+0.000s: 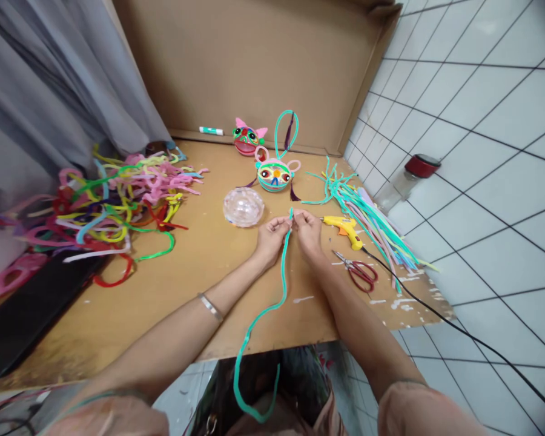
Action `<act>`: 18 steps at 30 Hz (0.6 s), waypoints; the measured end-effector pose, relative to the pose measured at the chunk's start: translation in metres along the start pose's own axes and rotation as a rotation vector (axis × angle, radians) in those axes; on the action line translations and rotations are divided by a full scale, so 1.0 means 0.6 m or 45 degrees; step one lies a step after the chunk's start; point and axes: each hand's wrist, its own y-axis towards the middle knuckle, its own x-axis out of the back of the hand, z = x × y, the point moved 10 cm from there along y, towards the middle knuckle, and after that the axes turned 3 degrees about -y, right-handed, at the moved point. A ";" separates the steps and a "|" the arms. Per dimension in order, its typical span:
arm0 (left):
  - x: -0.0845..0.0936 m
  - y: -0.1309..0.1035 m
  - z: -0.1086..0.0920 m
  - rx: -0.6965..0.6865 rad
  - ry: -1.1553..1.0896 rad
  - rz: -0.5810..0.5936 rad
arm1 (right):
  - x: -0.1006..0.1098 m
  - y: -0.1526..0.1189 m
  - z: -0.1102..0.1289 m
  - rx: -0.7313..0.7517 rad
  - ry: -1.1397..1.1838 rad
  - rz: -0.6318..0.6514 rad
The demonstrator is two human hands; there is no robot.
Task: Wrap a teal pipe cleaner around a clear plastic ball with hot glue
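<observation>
The person's forearms are bare to above the elbow. A thin silver bangle circles the left wrist. Both hands, the left hand and the right hand, wear no gloves or rings that can be made out.

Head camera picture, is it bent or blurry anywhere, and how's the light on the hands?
Head view: strong wide-angle distortion, so the white tiled floor lines splay and the wooden tabletop edges skew; light soft and even, only faint shadows under the left hand and right hand pinching the teal pipe cleaner; centre sharp, bottom corners soft; small glare on the clear plastic dome.
</observation>
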 end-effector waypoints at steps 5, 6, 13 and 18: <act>0.006 -0.014 0.011 0.051 0.099 0.055 | 0.068 -0.007 0.061 0.251 -0.917 -0.106; 0.007 -0.016 0.010 0.062 0.115 0.064 | 0.093 -0.007 0.068 0.233 -1.109 -0.162; 0.003 -0.014 0.005 0.112 0.099 0.104 | 0.198 0.020 0.033 -0.145 -1.873 -0.188; 0.006 -0.009 0.011 0.153 0.042 0.093 | 0.230 0.033 -0.005 -0.308 -1.871 -0.201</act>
